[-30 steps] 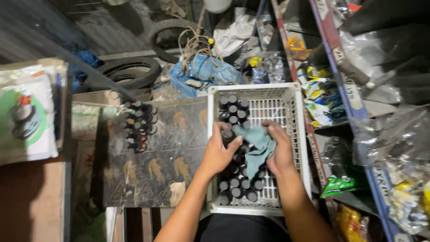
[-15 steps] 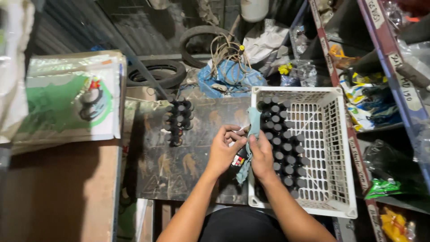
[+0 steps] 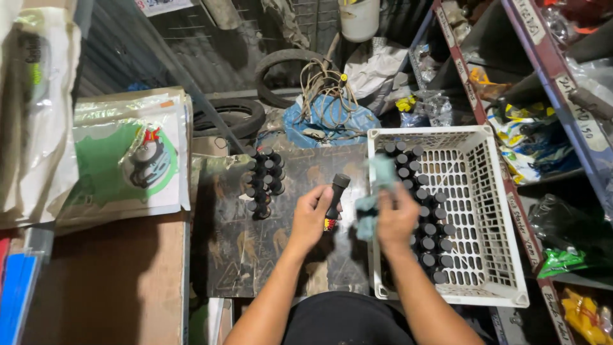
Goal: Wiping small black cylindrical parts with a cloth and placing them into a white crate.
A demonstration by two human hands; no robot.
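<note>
The left hand (image 3: 311, 214) is closed around a small black bottle (image 3: 334, 203), gripping it by the lower body; the bottle stands tilted, cap uppermost, above the dark patterned counter (image 3: 255, 255). The right hand (image 3: 397, 219) is closed on a pale blue-green cloth (image 3: 377, 191), which hangs just beside the bottle, over the left wall of the white plastic crate (image 3: 485, 211). Whether cloth and bottle touch cannot be determined.

Inside the crate, a row of matching black-capped bottles (image 3: 429, 236) runs along the left side, from the far corner toward the near wall. On the counter, to the left of the left hand, a second group of black bottles (image 3: 263, 182) stands upright in a tight cluster.

Beyond the counter lie a blue bag with tangled cord (image 3: 329, 115) and two rubber tyres (image 3: 233, 115). A printed green-and-white package (image 3: 128, 163) rests at the left. Metal shelving (image 3: 511, 83) holding packaged goods occupies the right.
</note>
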